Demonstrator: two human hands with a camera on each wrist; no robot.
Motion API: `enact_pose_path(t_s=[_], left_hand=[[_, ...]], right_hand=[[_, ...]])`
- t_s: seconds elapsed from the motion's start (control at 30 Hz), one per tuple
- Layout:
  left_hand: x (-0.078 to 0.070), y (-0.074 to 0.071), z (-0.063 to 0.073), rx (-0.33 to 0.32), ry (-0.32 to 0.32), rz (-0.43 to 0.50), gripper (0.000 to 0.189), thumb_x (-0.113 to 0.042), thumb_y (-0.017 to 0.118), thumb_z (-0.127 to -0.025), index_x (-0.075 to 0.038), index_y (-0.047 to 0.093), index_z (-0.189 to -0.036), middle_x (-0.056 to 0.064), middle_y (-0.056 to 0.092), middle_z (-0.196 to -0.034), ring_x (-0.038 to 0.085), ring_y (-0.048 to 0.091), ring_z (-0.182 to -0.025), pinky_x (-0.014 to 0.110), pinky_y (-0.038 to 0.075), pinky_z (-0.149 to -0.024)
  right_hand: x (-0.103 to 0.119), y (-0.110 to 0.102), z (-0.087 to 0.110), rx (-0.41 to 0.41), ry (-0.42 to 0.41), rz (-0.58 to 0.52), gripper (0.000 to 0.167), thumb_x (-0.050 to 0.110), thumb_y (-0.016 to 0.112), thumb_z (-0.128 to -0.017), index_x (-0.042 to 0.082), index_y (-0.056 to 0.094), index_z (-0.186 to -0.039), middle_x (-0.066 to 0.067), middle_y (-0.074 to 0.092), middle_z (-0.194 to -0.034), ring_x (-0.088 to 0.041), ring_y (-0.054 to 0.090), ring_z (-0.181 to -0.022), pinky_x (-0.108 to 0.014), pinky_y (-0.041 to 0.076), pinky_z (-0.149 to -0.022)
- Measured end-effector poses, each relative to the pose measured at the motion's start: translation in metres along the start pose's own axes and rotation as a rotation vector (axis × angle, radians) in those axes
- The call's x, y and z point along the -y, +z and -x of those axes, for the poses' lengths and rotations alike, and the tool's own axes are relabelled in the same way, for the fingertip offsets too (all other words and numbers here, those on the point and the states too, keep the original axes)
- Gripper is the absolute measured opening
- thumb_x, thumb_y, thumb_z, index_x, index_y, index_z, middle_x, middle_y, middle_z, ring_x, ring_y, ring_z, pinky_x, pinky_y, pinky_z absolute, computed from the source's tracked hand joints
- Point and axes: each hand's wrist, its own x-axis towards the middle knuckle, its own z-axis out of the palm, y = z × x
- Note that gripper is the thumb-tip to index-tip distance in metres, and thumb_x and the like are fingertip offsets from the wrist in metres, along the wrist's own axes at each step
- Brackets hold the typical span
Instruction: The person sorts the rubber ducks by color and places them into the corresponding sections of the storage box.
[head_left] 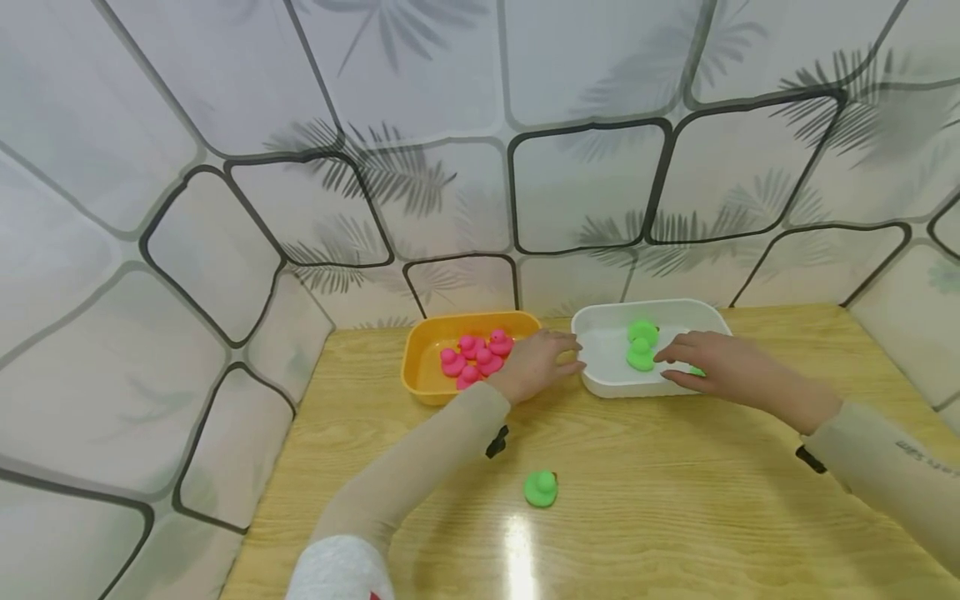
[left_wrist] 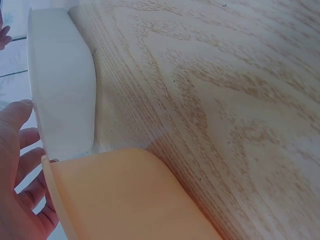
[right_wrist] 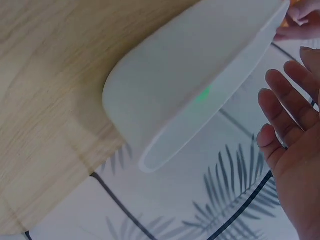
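My left hand (head_left: 536,367) reaches across the right end of the orange tray (head_left: 431,397), loosely bent fingertips right at the left rim of the white tray (head_left: 622,390). In the left wrist view, the thumb of that hand (left_wrist: 17,160) meets the white tray's rim and nothing shows in the grasp. My right hand (head_left: 708,367) hovers over the right part of the white tray, fingers relaxed and spread, palm bare in the right wrist view. Green rubber ducks (head_left: 641,354) sit in the white tray, one partly hidden under the right hand. Several pink rubber ducks (head_left: 470,354) fill the orange tray.
A single green rubber duck (head_left: 541,488) lies on the wooden table (head_left: 660,500), in front of the trays. Behind the table stands a patterned wall covering (head_left: 585,192), and another stretch of it runs along the left side.
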Motion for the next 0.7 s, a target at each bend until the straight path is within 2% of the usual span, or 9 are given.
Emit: enact_pose_path(t_s=[0.1, 0.17, 0.23, 0.27, 0.33, 0.4, 0.5, 0.7], left_hand=[[-0.001, 0.0, 0.001, 0.004, -0.004, 0.0, 0.044, -0.044, 0.059, -0.106, -0.017, 0.068, -0.139, -0.001, 0.064, -0.145, 0.022, 0.056, -0.136, 0.034, 0.049, -0.11], [-0.001, -0.001, 0.001, 0.004, -0.005, 0.003, 0.044, -0.045, 0.059, -0.106, -0.017, 0.068, -0.139, -0.001, 0.064, -0.145, 0.022, 0.056, -0.136, 0.034, 0.049, -0.11], [0.0, 0.0, 0.001, 0.003, -0.005, 0.002, 0.044, -0.044, 0.059, -0.106, -0.017, 0.067, -0.139, -0.001, 0.064, -0.144, 0.022, 0.056, -0.136, 0.035, 0.049, -0.11], [0.0, 0.0, 0.001, 0.003, -0.004, 0.004, 0.044, -0.044, 0.059, -0.106, -0.017, 0.068, -0.139, 0.0, 0.064, -0.144, 0.022, 0.057, -0.136, 0.035, 0.049, -0.11], [0.0, 0.0, 0.001, 0.0, -0.003, 0.002, 0.044, -0.044, 0.059, -0.106, -0.017, 0.068, -0.139, 0.0, 0.064, -0.144, 0.022, 0.057, -0.135, 0.035, 0.049, -0.11], [0.001, 0.001, 0.0, -0.004, 0.001, 0.0, 0.043, -0.044, 0.059, -0.106, -0.017, 0.068, -0.139, 0.0, 0.065, -0.144, 0.022, 0.057, -0.135, 0.034, 0.049, -0.11], [0.002, 0.001, 0.0, -0.014, 0.01, -0.003, 0.043, -0.044, 0.059, -0.106, -0.017, 0.069, -0.137, -0.001, 0.066, -0.142, 0.021, 0.058, -0.133, 0.033, 0.049, -0.109], [0.002, 0.0, 0.0, -0.02, 0.025, -0.005, 0.041, -0.044, 0.06, -0.106, -0.017, 0.071, -0.135, -0.002, 0.066, -0.141, 0.021, 0.06, -0.132, 0.032, 0.049, -0.109]], right_hand=[[0.008, 0.006, -0.002, -0.031, -0.054, -0.02, 0.03, 0.011, 0.088, -0.079, 0.014, 0.076, -0.107, 0.006, 0.07, -0.096, -0.013, 0.067, -0.084, -0.037, 0.057, -0.072], [0.013, 0.011, -0.003, -0.039, -0.087, -0.037, 0.02, 0.019, 0.084, -0.089, 0.014, 0.076, -0.107, 0.006, 0.07, -0.097, -0.014, 0.067, -0.085, -0.038, 0.057, -0.073], [0.019, 0.015, -0.004, -0.043, -0.117, -0.057, 0.017, 0.029, 0.073, -0.1, 0.014, 0.075, -0.107, 0.006, 0.07, -0.098, -0.015, 0.067, -0.087, -0.039, 0.058, -0.074], [0.022, 0.017, -0.004, -0.046, -0.133, -0.067, 0.02, 0.033, 0.068, -0.103, 0.014, 0.075, -0.108, 0.006, 0.07, -0.099, -0.015, 0.067, -0.087, -0.039, 0.058, -0.074], [0.026, 0.021, -0.005, -0.048, -0.159, -0.083, 0.02, 0.032, 0.067, -0.104, 0.015, 0.075, -0.109, 0.005, 0.071, -0.099, -0.015, 0.067, -0.087, -0.039, 0.058, -0.074], [0.03, 0.024, -0.006, -0.05, -0.172, -0.095, 0.015, 0.024, 0.076, -0.097, 0.015, 0.075, -0.109, 0.005, 0.071, -0.1, -0.014, 0.067, -0.088, -0.038, 0.058, -0.074], [0.038, 0.027, -0.008, -0.048, -0.18, -0.104, 0.031, 0.01, 0.086, -0.081, 0.016, 0.075, -0.109, 0.004, 0.071, -0.1, -0.014, 0.067, -0.088, -0.038, 0.058, -0.075], [0.053, 0.032, -0.012, -0.022, -0.197, -0.121, 0.031, 0.011, 0.086, -0.082, 0.016, 0.074, -0.11, 0.004, 0.072, -0.102, -0.014, 0.068, -0.088, -0.036, 0.059, -0.074]])
